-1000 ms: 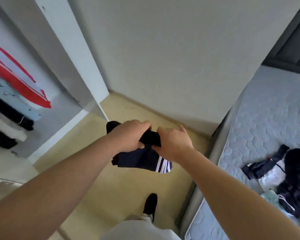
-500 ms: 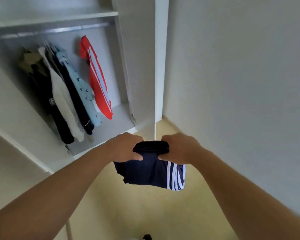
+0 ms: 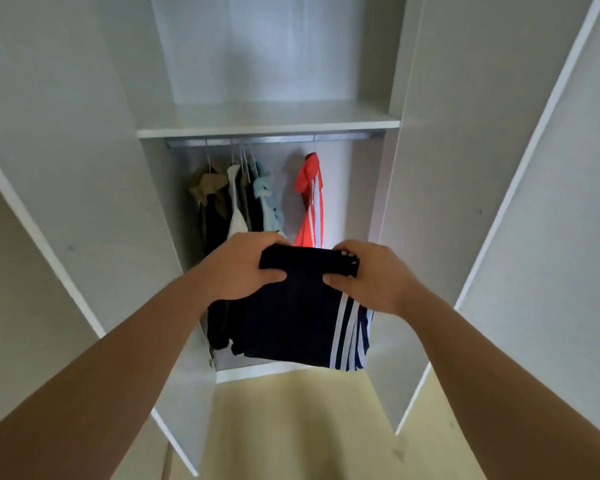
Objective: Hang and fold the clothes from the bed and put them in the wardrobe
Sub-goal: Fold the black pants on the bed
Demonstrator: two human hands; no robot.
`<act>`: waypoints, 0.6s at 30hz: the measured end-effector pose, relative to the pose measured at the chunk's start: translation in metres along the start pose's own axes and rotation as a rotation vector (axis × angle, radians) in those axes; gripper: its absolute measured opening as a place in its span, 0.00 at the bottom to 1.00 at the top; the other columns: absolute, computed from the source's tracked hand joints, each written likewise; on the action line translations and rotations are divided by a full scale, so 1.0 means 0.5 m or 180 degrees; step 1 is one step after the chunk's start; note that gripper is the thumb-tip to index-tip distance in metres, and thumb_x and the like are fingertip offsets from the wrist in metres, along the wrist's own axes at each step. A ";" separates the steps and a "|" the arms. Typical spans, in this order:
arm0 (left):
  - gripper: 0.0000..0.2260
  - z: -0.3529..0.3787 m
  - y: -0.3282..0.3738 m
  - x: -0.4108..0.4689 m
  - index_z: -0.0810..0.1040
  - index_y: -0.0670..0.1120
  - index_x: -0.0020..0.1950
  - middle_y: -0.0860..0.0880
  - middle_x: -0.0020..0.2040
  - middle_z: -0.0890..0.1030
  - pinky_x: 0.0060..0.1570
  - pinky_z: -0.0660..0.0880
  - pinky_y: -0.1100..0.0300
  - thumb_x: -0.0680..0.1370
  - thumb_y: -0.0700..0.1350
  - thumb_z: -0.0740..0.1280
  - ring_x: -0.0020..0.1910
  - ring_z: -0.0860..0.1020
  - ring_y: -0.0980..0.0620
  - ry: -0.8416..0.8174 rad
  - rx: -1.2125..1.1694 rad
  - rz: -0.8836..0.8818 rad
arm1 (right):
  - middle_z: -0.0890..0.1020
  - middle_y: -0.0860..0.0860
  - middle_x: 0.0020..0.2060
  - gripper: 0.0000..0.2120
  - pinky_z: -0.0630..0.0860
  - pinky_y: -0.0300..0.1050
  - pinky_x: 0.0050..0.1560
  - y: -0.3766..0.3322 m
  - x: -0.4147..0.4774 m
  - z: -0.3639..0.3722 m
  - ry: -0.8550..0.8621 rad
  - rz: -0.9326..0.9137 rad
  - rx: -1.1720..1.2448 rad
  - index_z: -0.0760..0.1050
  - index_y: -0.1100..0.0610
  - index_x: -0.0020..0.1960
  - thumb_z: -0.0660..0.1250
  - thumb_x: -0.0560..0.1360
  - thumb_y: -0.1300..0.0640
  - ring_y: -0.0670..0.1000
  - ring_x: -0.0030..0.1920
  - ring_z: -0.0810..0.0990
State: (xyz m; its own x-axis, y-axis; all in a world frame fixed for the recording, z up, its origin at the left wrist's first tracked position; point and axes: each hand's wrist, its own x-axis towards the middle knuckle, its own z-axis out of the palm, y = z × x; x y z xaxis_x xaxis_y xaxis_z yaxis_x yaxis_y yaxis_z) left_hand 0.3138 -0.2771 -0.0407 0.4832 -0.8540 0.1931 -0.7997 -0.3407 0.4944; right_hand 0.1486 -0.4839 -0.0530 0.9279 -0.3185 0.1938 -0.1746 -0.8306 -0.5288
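"Navy folded shorts, white side stripes. Position?" asks the inspector.

"Head view: held mid-frame before the open wardrobe, off its floor. The left hand grips the folded top edge at its 9 o'clock end and the right hand at its 3 o'clock end. Thumbs press the near face and fingers curl over the far side."

"Axis and bearing?"

"The top fold runs 9 to 3 between the hands, and the rest hangs toward 6. The shelf lies at 12 o'clock from the grip, just above the rail. The hung clothes are behind the bundle. Both hands stand about equally near. If the shelf is the target, I judge a level lift toward 12 is needed."

"Change?"

"Half a second ago the wardrobe sat at 10 o'clock, seen aslant. Now it is faced square, and the shelf shows in full. The two-handed hold is unchanged."
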 end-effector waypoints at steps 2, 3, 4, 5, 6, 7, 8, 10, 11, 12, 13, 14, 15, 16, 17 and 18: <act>0.19 -0.046 -0.033 0.074 0.76 0.59 0.65 0.62 0.54 0.80 0.52 0.75 0.67 0.76 0.49 0.75 0.51 0.77 0.67 0.0203 0.0120 -0.0028 | 0.80 0.39 0.47 0.17 0.78 0.44 0.51 0.011 0.109 -0.016 0.0178 -0.0230 0.0191 0.75 0.43 0.59 0.72 0.74 0.41 0.43 0.47 0.79; 0.19 -0.070 -0.047 0.110 0.76 0.59 0.65 0.62 0.54 0.80 0.51 0.74 0.68 0.76 0.50 0.75 0.51 0.77 0.67 0.0303 0.0162 -0.0055 | 0.80 0.39 0.47 0.17 0.77 0.41 0.50 0.014 0.163 -0.027 0.0267 -0.0344 0.0290 0.75 0.43 0.60 0.73 0.73 0.42 0.42 0.47 0.79; 0.19 -0.095 -0.058 0.145 0.76 0.60 0.65 0.62 0.53 0.80 0.49 0.74 0.69 0.76 0.50 0.75 0.50 0.78 0.67 0.0408 0.0183 -0.0092 | 0.80 0.39 0.47 0.18 0.76 0.39 0.48 0.014 0.215 -0.040 0.0336 -0.0450 0.0371 0.75 0.43 0.60 0.74 0.73 0.43 0.41 0.47 0.79; 0.19 -0.121 -0.069 0.181 0.76 0.61 0.64 0.63 0.52 0.80 0.48 0.75 0.69 0.76 0.51 0.75 0.49 0.78 0.67 0.0514 0.0193 -0.0139 | 0.80 0.38 0.47 0.18 0.76 0.40 0.48 0.014 0.267 -0.055 0.0386 -0.0550 0.0419 0.74 0.43 0.60 0.74 0.73 0.43 0.41 0.47 0.79; 0.18 -0.148 -0.078 0.215 0.76 0.63 0.64 0.64 0.51 0.80 0.45 0.74 0.71 0.76 0.52 0.75 0.48 0.79 0.67 0.0604 0.0196 -0.0186 | 0.80 0.38 0.48 0.19 0.77 0.41 0.48 0.013 0.319 -0.073 0.0434 -0.0644 0.0451 0.74 0.42 0.60 0.75 0.73 0.43 0.41 0.47 0.79; 0.18 -0.175 -0.086 0.252 0.76 0.64 0.63 0.65 0.49 0.80 0.42 0.74 0.73 0.76 0.52 0.75 0.47 0.79 0.68 0.0674 0.0186 -0.0235 | 0.79 0.38 0.49 0.19 0.78 0.43 0.49 0.010 0.371 -0.092 0.0490 -0.0722 0.0495 0.74 0.41 0.60 0.75 0.72 0.43 0.42 0.48 0.79; 0.17 -0.202 -0.094 0.288 0.76 0.66 0.62 0.66 0.48 0.80 0.39 0.74 0.74 0.76 0.53 0.75 0.46 0.79 0.69 0.0753 0.0143 -0.0276 | 0.79 0.37 0.49 0.19 0.78 0.43 0.49 0.007 0.425 -0.114 0.0543 -0.0787 0.0559 0.74 0.40 0.59 0.75 0.72 0.42 0.42 0.48 0.79; 0.15 -0.254 -0.111 0.354 0.77 0.67 0.59 0.68 0.47 0.80 0.39 0.74 0.76 0.75 0.54 0.74 0.47 0.78 0.70 0.1016 0.0037 -0.0317 | 0.77 0.35 0.48 0.18 0.76 0.38 0.45 -0.006 0.530 -0.155 0.0610 -0.0911 0.0675 0.74 0.38 0.58 0.75 0.71 0.40 0.39 0.46 0.79; 0.13 -0.278 -0.119 0.385 0.78 0.66 0.57 0.68 0.47 0.81 0.40 0.74 0.77 0.75 0.55 0.74 0.47 0.79 0.70 0.1168 0.0018 -0.0325 | 0.76 0.34 0.48 0.19 0.73 0.35 0.43 -0.016 0.582 -0.175 0.0646 -0.0964 0.0700 0.73 0.38 0.58 0.75 0.70 0.40 0.37 0.45 0.78; 0.11 -0.300 -0.128 0.416 0.78 0.66 0.55 0.68 0.47 0.81 0.41 0.73 0.77 0.75 0.54 0.75 0.47 0.79 0.69 0.1295 -0.0015 -0.0327 | 0.76 0.35 0.48 0.19 0.71 0.33 0.43 -0.027 0.632 -0.193 0.0675 -0.1008 0.0724 0.74 0.38 0.58 0.75 0.70 0.39 0.36 0.45 0.77; 0.11 -0.322 -0.138 0.446 0.78 0.66 0.53 0.67 0.47 0.82 0.42 0.73 0.77 0.76 0.53 0.75 0.46 0.79 0.68 0.1385 -0.0087 -0.0332 | 0.77 0.37 0.49 0.20 0.71 0.32 0.43 -0.038 0.680 -0.207 0.0685 -0.1047 0.0765 0.74 0.39 0.58 0.76 0.70 0.40 0.36 0.46 0.77; 0.10 -0.342 -0.151 0.475 0.79 0.66 0.51 0.66 0.46 0.82 0.43 0.73 0.77 0.76 0.52 0.75 0.46 0.80 0.67 0.1429 -0.0188 -0.0361 | 0.78 0.38 0.50 0.20 0.71 0.33 0.44 -0.049 0.726 -0.218 0.0678 -0.1074 0.0813 0.75 0.41 0.59 0.76 0.70 0.40 0.37 0.47 0.77; 0.10 -0.362 -0.165 0.503 0.80 0.65 0.51 0.66 0.46 0.83 0.43 0.74 0.77 0.76 0.50 0.76 0.45 0.81 0.66 0.1444 -0.0286 -0.0414 | 0.78 0.39 0.51 0.21 0.71 0.33 0.44 -0.060 0.770 -0.226 0.0670 -0.1091 0.0837 0.75 0.41 0.59 0.76 0.70 0.41 0.37 0.47 0.77; 0.09 -0.383 -0.181 0.531 0.81 0.63 0.50 0.65 0.46 0.83 0.43 0.75 0.75 0.76 0.49 0.76 0.45 0.82 0.65 0.1457 -0.0364 -0.0475 | 0.79 0.40 0.51 0.21 0.71 0.33 0.44 -0.071 0.811 -0.234 0.0660 -0.1106 0.0825 0.75 0.42 0.59 0.76 0.69 0.41 0.38 0.47 0.78; 0.09 -0.405 -0.198 0.558 0.82 0.61 0.51 0.63 0.45 0.84 0.44 0.76 0.73 0.75 0.49 0.76 0.44 0.82 0.64 0.1472 -0.0430 -0.0535 | 0.79 0.40 0.50 0.21 0.71 0.32 0.42 -0.082 0.852 -0.242 0.0639 -0.1118 0.0794 0.76 0.42 0.59 0.76 0.69 0.41 0.38 0.45 0.78; 0.08 -0.429 -0.216 0.584 0.83 0.59 0.51 0.61 0.45 0.85 0.45 0.77 0.69 0.75 0.48 0.76 0.44 0.83 0.62 0.1478 -0.0508 -0.0577 | 0.79 0.40 0.48 0.20 0.71 0.31 0.40 -0.092 0.893 -0.251 0.0605 -0.1134 0.0770 0.76 0.43 0.58 0.77 0.69 0.41 0.38 0.44 0.78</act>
State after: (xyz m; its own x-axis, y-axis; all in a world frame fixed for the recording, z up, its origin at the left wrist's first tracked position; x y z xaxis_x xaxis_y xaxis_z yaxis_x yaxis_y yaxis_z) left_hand 0.6180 -0.4054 0.1439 0.7449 -0.5100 0.4301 -0.6417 -0.3717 0.6708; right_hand 0.5294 -0.6453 0.1615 0.8354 -0.1297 0.5342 0.2465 -0.7802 -0.5750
